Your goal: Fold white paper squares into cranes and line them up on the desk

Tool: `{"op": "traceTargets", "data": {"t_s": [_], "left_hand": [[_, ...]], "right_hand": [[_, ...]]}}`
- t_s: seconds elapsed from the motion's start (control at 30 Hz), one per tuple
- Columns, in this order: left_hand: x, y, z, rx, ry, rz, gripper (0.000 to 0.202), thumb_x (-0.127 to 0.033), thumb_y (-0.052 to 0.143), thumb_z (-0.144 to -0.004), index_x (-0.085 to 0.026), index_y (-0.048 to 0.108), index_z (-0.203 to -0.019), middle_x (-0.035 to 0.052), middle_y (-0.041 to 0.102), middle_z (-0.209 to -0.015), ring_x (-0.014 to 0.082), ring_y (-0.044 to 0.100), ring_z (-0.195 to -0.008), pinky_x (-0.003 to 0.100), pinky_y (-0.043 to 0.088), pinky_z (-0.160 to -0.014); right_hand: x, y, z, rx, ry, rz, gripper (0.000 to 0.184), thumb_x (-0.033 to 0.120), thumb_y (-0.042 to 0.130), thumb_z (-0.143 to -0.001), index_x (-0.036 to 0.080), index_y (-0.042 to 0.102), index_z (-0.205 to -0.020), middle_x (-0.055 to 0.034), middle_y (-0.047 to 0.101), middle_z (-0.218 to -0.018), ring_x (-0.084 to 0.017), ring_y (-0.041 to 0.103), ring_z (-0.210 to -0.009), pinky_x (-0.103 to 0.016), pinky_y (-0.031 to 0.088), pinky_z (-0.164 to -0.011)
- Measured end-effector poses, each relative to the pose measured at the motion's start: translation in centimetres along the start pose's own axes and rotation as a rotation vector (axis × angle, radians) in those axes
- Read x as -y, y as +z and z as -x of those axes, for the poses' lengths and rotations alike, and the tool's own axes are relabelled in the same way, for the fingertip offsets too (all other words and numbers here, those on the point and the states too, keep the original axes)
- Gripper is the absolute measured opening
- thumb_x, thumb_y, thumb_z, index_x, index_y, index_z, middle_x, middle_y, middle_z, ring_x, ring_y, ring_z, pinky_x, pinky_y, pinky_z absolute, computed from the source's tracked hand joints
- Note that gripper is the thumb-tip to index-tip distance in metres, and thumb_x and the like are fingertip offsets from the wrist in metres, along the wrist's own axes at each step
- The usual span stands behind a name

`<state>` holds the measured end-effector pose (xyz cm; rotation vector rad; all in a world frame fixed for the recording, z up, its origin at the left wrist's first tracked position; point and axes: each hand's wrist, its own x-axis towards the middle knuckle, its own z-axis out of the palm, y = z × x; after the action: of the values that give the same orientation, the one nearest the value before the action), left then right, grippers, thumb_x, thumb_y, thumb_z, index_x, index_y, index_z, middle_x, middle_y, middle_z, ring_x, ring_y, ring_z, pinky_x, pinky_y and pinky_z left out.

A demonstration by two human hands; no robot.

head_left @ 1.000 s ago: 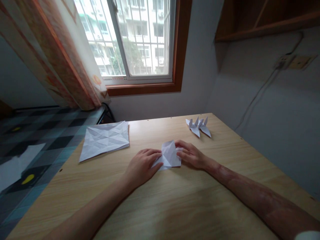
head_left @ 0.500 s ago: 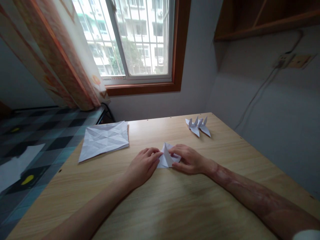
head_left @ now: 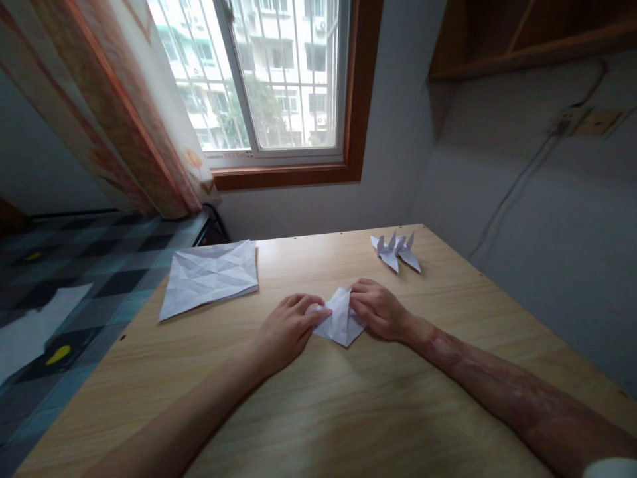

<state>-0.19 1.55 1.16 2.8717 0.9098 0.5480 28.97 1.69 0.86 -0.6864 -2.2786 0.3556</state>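
A small folded sheet of white paper (head_left: 341,322) lies on the wooden table (head_left: 318,411) between my two hands, its creases showing and one corner pointing toward me. My left hand (head_left: 291,325) grips its left side, thumb on top. On the right, my right hand (head_left: 379,309) pinches the upper right edge, with the fingertips partly hidden behind the paper. Beyond my right hand stand two folded paper cranes (head_left: 397,252) close together, their points sticking up.
Creased white sheets (head_left: 212,275) lie stacked at the table's far left. Left of the table is a bed with a checked cover (head_left: 99,259) and loose white paper (head_left: 44,325) on it. A window (head_left: 293,86) is behind the table; a cable (head_left: 512,189) hangs on the right wall.
The raised flap at the middle of the paper now lies flatter, with a corner toward me. My right hand has shifted slightly up and right; the left hand has barely moved.
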Motion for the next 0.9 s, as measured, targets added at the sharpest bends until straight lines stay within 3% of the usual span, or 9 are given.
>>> {"op": "traceTargets", "data": {"t_s": [0.17, 0.27, 0.33, 0.43, 0.67, 0.83, 0.9], "left_hand": [[0.0, -0.1, -0.1, 0.008, 0.056, 0.039, 0.037, -0.014, 0.055, -0.108, -0.029, 0.071, -0.138, 0.0048, 0.076, -0.145, 0.0288, 0.069, -0.126, 0.050, 0.054, -0.111], [-0.1, -0.1, 0.0, -0.027, 0.043, 0.106, 0.028, -0.016, 0.054, -0.109, -0.026, 0.073, -0.127, 0.0054, 0.079, -0.141, 0.0268, 0.073, -0.123, 0.047, 0.056, -0.109], [-0.1, -0.1, 0.0, -0.058, 0.019, 0.154, 0.023, -0.017, 0.054, -0.110, -0.025, 0.073, -0.119, 0.0057, 0.080, -0.136, 0.0254, 0.074, -0.121, 0.044, 0.057, -0.107], [-0.2, -0.1, -0.1, -0.080, -0.009, 0.190, 0.020, -0.016, 0.054, -0.109, -0.024, 0.072, -0.113, 0.0067, 0.080, -0.128, 0.0248, 0.074, -0.115, 0.042, 0.058, -0.102], [-1.1, -1.5, -0.3, -0.076, -0.047, 0.233, 0.016, -0.025, 0.055, -0.108, -0.023, 0.071, -0.108, 0.0088, 0.079, -0.114, 0.0268, 0.073, -0.110, 0.043, 0.056, -0.100], [-1.6, -2.1, -0.3, -0.063, -0.030, 0.225, 0.026, -0.047, 0.074, -0.099, -0.026, 0.074, -0.114, 0.0089, 0.079, -0.117, 0.0303, 0.074, -0.112, 0.047, 0.055, -0.105], [-1.5, -1.8, -0.3, -0.087, -0.056, 0.175, 0.029, -0.048, 0.079, -0.096, -0.026, 0.075, -0.115, 0.0087, 0.080, -0.114, 0.0312, 0.074, -0.111, 0.048, 0.055, -0.104]], "right_hand": [[0.3, 0.0, 0.2, -0.034, -0.009, 0.012, 0.027, 0.026, 0.048, -0.113, 0.023, 0.061, -0.089, -0.0071, 0.069, -0.088, -0.025, 0.059, -0.085, -0.040, 0.048, -0.082], [0.6, 0.2, 0.3, -0.035, 0.009, -0.008, 0.011, 0.021, 0.059, -0.107, 0.022, 0.067, -0.114, -0.0085, 0.075, -0.099, -0.025, 0.067, -0.091, -0.039, 0.053, -0.085], [0.7, 0.3, 0.3, -0.009, 0.008, -0.019, 0.028, 0.020, 0.064, -0.104, 0.022, 0.065, -0.131, -0.0096, 0.077, -0.109, -0.026, 0.071, -0.097, -0.040, 0.056, -0.089], [0.8, 0.3, 0.2, 0.048, -0.037, -0.013, 0.038, 0.019, 0.067, -0.103, 0.024, 0.064, -0.141, -0.0114, 0.078, -0.123, -0.028, 0.073, -0.110, -0.043, 0.058, -0.099], [0.5, 0.2, -0.1, 0.133, -0.126, 0.048, 0.041, 0.028, 0.070, -0.104, 0.024, 0.067, -0.146, -0.0127, 0.074, -0.140, -0.030, 0.071, -0.123, -0.047, 0.056, -0.108], [0.5, 0.1, 0.0, 0.192, -0.130, 0.066, 0.052, 0.042, 0.072, -0.105, 0.023, 0.063, -0.154, -0.0140, 0.070, -0.147, -0.031, 0.069, -0.128, -0.048, 0.055, -0.110], [0.6, 0.1, 0.0, 0.202, -0.132, 0.080, 0.050, 0.042, 0.069, -0.107, 0.022, 0.064, -0.153, -0.0142, 0.071, -0.146, -0.031, 0.069, -0.126, -0.047, 0.055, -0.109]]}}
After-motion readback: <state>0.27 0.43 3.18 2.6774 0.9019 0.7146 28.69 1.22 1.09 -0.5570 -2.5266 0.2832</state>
